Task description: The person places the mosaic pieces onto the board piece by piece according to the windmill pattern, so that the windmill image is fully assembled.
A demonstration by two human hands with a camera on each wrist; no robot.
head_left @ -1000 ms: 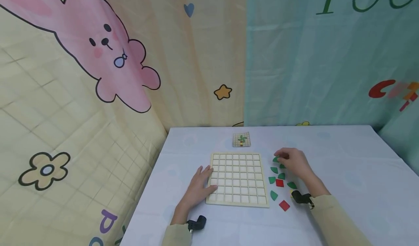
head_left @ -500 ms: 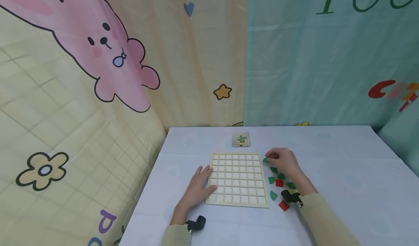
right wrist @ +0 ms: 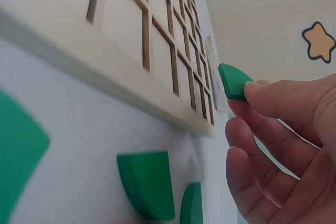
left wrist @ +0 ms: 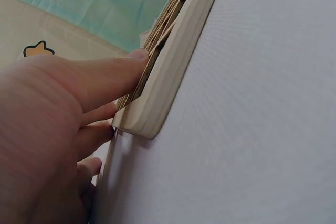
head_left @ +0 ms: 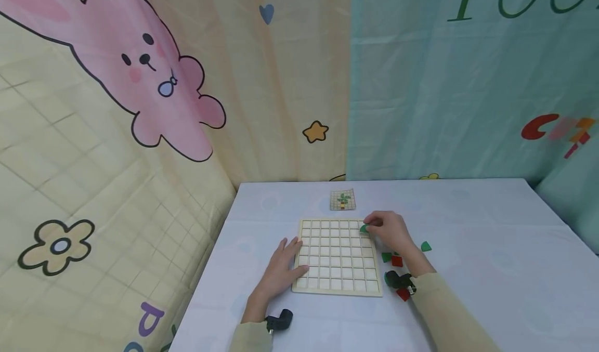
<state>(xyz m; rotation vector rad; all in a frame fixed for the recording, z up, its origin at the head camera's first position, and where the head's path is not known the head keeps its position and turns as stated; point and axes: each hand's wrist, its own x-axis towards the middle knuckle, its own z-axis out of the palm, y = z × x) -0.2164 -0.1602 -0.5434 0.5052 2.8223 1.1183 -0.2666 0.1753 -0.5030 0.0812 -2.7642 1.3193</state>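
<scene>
Now the green piece had moved leftward to the far right corner of the board.
At the board's left edge the left hand rested, fingers spread, gripping nothing; at the far right corner the right hand pinched the piece, not yet laid down; right of the board lay red pieces.

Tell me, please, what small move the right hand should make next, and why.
Probably the right hand should lower the green piece onto the grid of the board. It pinches the piece seemingly above the board's far right corner, no piece is visible in the grid, and the card beyond shows green shapes on a grid.
</scene>
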